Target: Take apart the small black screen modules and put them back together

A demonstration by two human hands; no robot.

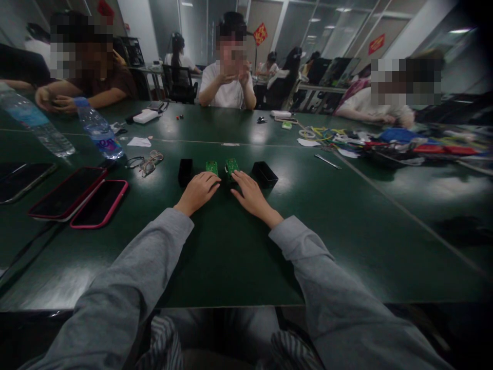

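Two small green circuit boards lie side by side on the dark green table (246, 257). My left hand (198, 191), palm down with fingers spread a little, rests at the near edge of the left board (211, 166). The fingertips of my right hand (252, 195) reach the near part of the right board (231, 165), thumb apart. Whether the fingers press on the boards cannot be made out. One black open box (186, 172) stands left of my left hand, and another black box (265, 174) sits tilted in angle just beyond my right hand.
Phones (100, 204), glasses (151, 163) and water bottles (100, 128) are on the left. A metal tool (327, 161) and a heap of cables (408, 144) lie on the right. People sit across the table, one in a white shirt (227, 92).
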